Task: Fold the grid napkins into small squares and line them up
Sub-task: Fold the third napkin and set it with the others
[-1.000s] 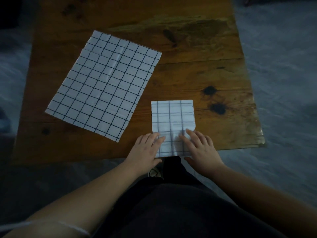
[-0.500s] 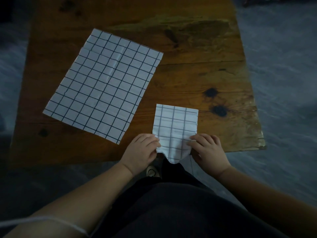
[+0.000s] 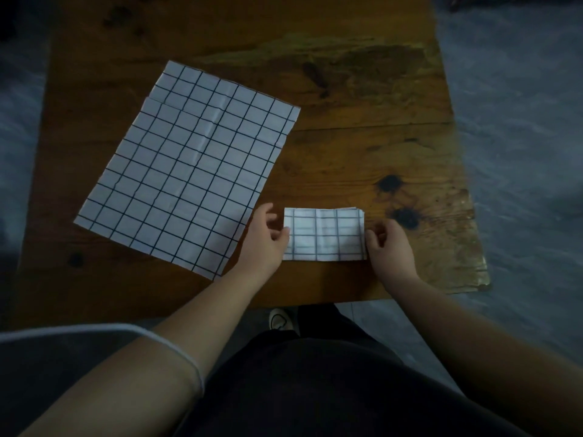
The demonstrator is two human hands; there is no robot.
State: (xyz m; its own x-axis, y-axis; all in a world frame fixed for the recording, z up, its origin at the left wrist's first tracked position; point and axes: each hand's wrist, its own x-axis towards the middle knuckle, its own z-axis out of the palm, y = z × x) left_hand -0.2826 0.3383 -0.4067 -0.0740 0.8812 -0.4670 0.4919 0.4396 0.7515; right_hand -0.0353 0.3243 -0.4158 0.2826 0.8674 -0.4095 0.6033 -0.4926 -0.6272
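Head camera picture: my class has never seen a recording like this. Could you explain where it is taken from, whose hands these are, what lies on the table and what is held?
No machine here: a person wears a wide-angle camera on the head, so this one view looks down at their own arms. On the wooden table lies a large grid napkin, unfolded and flat, on the left. Nearer the person lies a smaller folded napkin, an oblong, not yet a square. The left hand pinches its left end, the right hand its right end; each grip sits at the edge.
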